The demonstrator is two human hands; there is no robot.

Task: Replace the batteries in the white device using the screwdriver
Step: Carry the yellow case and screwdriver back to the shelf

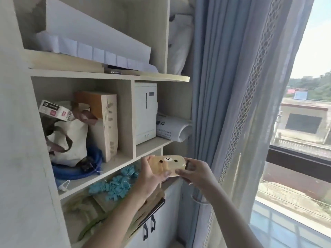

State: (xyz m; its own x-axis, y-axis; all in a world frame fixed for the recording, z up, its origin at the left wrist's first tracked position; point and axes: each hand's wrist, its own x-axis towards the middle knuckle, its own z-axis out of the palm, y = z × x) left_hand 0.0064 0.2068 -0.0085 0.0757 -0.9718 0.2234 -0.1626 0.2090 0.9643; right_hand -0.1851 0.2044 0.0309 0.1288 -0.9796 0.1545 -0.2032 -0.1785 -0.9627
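A small tan box with a bear face on its lid is held in front of the shelf unit, between both hands. My left hand grips its left end, thumb on the lid's lower edge. My right hand pinches its right end with fingertips. A white device stands upright in the narrow shelf compartment above the box. No screwdriver or batteries show.
A light wood shelf unit holds a canvas bag, cartons, blue cord and blue plastic pieces. Cabinet doors with dark handles sit below. A blue curtain and a window fill the right.
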